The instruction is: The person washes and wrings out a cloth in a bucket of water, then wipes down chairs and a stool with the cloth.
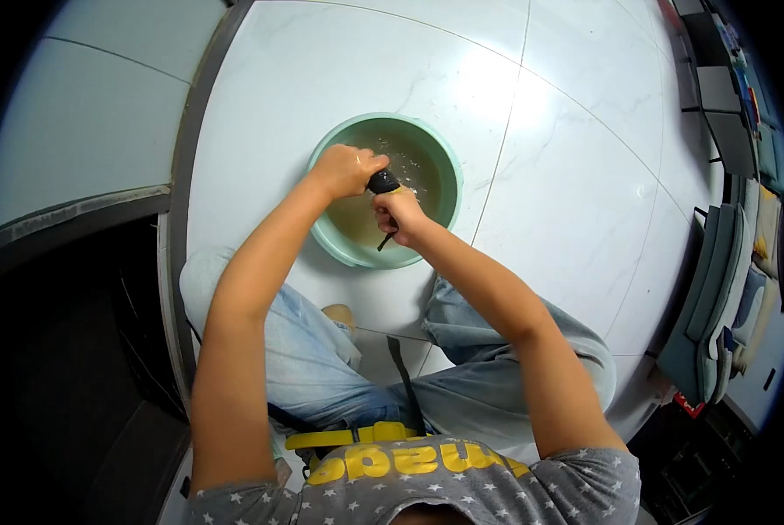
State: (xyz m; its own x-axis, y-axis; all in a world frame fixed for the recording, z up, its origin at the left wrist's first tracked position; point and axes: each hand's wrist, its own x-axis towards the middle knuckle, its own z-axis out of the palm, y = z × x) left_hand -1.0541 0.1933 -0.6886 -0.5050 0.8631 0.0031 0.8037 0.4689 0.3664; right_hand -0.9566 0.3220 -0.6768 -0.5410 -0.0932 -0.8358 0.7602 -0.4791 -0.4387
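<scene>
A light green round basin (453, 171) stands on the floor in front of me, holding murky brownish water (351, 219). Above the water, both hands meet on a black, rounded object (382, 181) with a yellow band; its exact kind I cannot make out. My right hand (398, 213) is wrapped around its lower part, and a thin dark end or strap sticks out below the fingers. My left hand (348, 171) is closed at the upper end of the same object, wet on its back. The palms and much of the object are hidden by the fingers.
White marble-look tiles (576, 175) surround the basin. My jeans-covered legs (313, 341) flank its near side. A dark-framed doorway edge (186, 131) runs along the left. At the far right stand a grey-green sofa (711, 289) and dark furniture (724, 114).
</scene>
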